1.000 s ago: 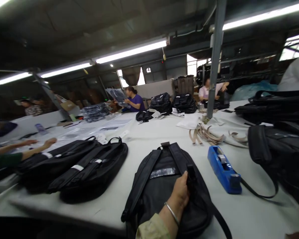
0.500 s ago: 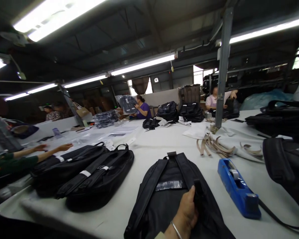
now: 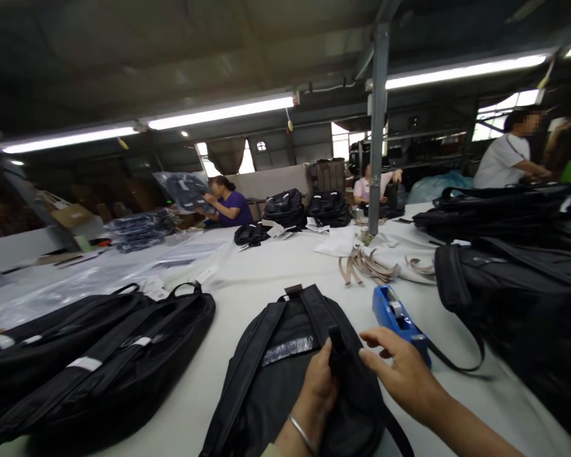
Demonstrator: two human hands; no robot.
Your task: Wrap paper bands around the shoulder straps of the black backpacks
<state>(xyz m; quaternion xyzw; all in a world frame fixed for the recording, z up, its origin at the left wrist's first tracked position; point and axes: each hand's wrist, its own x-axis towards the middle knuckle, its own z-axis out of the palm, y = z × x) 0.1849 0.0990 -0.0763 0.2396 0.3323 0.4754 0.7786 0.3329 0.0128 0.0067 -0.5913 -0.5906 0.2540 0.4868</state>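
A black backpack [image 3: 285, 374] lies on the table before me, its straps facing up and a shiny dark strip across its back panel. My left hand [image 3: 318, 381], with a silver bangle at the wrist, is closed around the backpack's right shoulder strap [image 3: 337, 339], thumb on top. To the right of that strap my right hand [image 3: 402, 368] hovers with thumb and fingers apart, holding nothing. Behind the right hand is a blue tape dispenser [image 3: 390, 308], which the hand partly hides.
Two black backpacks [image 3: 171, 355] lie on the left, and more black bags [image 3: 528, 298] are piled at right. Tan strips [image 3: 368, 266] lie near a grey post [image 3: 378, 139]. People work beyond the table, including one in purple [image 3: 235, 208].
The view has turned to the right. My right hand has come in from the right beside the strap. My left hand still grips the strap.
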